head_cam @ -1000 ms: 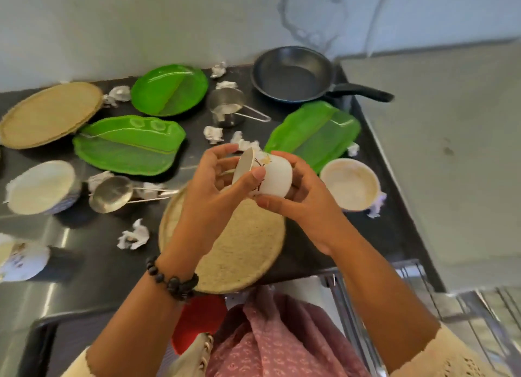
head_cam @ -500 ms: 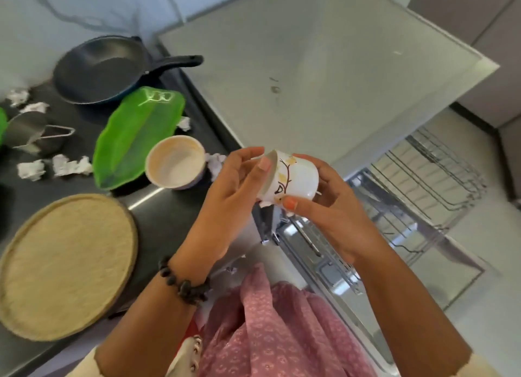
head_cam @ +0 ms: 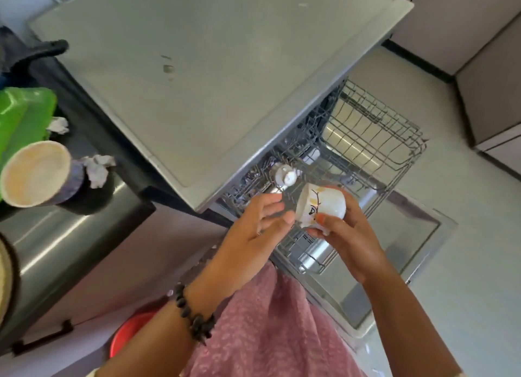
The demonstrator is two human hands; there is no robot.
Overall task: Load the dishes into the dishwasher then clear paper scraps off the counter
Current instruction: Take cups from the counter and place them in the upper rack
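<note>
Dishwasher [head_cam: 225,75]: fills most of our view from 12 to 3 o'clock, door dropped open.
Rack [head_cam: 366,139]: wire basket pulled out around 2 o'clock, looks free of dishes where we can see, so lots of slots.
Counter [head_cam: 64,235]: at 9 o'clock, still holding a bowl [head_cam: 36,173] and paper scraps [head_cam: 97,169] for later.
Right hand [head_cam: 346,235]: fingers curled round the cup, carrying it alone.
Left hand [head_cam: 262,224]: relaxed and spread, fingertips just beside the cup's rim, gripping nothing.
Cup [head_cam: 321,203]: white, lying on its side right over the rack, dead center.
Tip: we'd flip it mouth-down and seat it between tines so it drains and doesn't wobble.
</note>
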